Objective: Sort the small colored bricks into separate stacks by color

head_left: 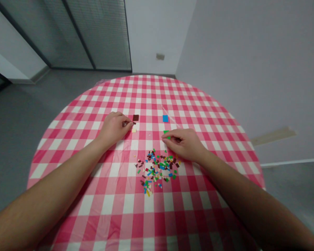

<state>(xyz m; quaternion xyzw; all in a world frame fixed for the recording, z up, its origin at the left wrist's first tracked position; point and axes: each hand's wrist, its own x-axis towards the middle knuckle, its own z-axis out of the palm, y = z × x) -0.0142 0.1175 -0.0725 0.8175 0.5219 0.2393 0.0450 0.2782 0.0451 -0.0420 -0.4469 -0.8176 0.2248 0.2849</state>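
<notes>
My left hand [115,126] is closed in a pinch, with a small dark brown building brick [134,122] at its fingertips. Just beyond them lies a dark brown square plate [135,118], and a cream piece [134,130] lies on the near side. My right hand [184,142] is pinched shut beside a green plate [166,132], which it partly covers. Whatever sits between those fingertips is too small to make out. Farther back lies a blue square plate [165,118]. A scattered pile of tiny mixed-colour bricks [161,166] spreads between and nearer than the hands.
A red-and-white checked cloth [110,205] covers the round table. One tiny pale piece [149,134] lies between the hands. Behind the table are a white wall [154,31] and glass panels with blinds [107,35]; another wall [251,76] stands close on the right.
</notes>
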